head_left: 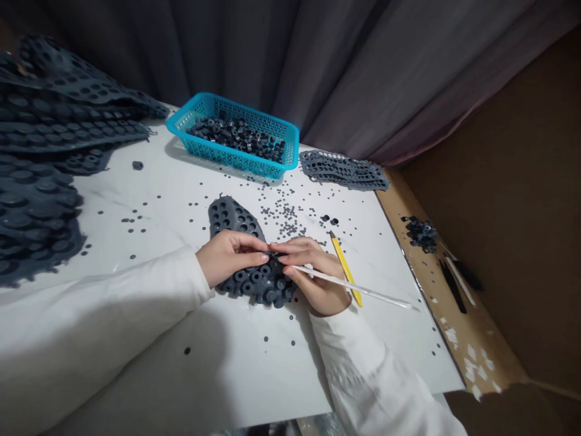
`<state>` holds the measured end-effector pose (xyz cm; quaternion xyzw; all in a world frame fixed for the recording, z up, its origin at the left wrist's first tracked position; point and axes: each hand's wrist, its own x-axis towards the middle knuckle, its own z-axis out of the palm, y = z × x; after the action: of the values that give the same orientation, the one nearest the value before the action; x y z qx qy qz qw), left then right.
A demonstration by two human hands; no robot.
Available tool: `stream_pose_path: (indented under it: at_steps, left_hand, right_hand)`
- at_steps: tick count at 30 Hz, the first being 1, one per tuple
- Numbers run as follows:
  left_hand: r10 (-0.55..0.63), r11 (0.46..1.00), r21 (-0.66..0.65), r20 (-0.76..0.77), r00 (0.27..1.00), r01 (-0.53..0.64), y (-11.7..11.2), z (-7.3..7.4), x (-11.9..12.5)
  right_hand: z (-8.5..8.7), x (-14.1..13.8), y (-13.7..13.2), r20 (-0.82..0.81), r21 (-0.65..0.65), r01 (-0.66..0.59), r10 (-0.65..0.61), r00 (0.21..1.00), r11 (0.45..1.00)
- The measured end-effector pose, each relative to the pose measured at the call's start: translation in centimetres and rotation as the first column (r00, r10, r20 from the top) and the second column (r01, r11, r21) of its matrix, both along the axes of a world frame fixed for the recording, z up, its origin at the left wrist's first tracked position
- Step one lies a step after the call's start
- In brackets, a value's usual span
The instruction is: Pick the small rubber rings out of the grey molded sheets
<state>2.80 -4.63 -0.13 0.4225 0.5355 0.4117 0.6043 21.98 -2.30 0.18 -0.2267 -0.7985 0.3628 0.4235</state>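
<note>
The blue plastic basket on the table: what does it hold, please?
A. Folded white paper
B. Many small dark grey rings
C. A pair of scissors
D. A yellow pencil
B. The blue plastic basket holds a heap of small dark grey rings, which show through its open top.

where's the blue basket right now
In the head view, the turquoise perforated plastic basket sits at the far edge of the white table, beyond the left hand and right hand, with a grey perforated rubber sheet just to its right.
</note>
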Motion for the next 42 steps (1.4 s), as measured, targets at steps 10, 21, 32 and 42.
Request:
stream_pose_path:
  at_steps: [10, 21, 32, 42]
  left_hand:
    - [-0.009, 0.993, -0.115, 0.14, 0.99, 0.025, 0.1, 0.4, 0.1]
    - [0.012, 0.992, -0.128, 0.167, 0.986, 0.009, 0.1, 0.2, 0.0]
    - [0.002, 0.99, -0.139, 0.199, 0.98, 0.027, 0.1, 0.2, 0.0]
    - [-0.033, 0.995, -0.091, 0.163, 0.986, 0.048, 0.2, -0.2, -0.2]
  right_hand:
    - [0.0, -0.1, -0.2, 0.042, 0.134, 0.011, -0.016, 0.999, 0.991]
    - [-1.2, 0.0, -0.2, 0.023, 0.213, 0.033, -0.039, 0.999, 0.977]
    - [-0.3, -0.1, -0.5, -0.04, 0.018, 0.021, -0.021, 0.999, 1.0]
    - [-0.6, -0.1, -0.4, -0.047, -0.024, 0.014, -0.015, 0.999, 1.0]
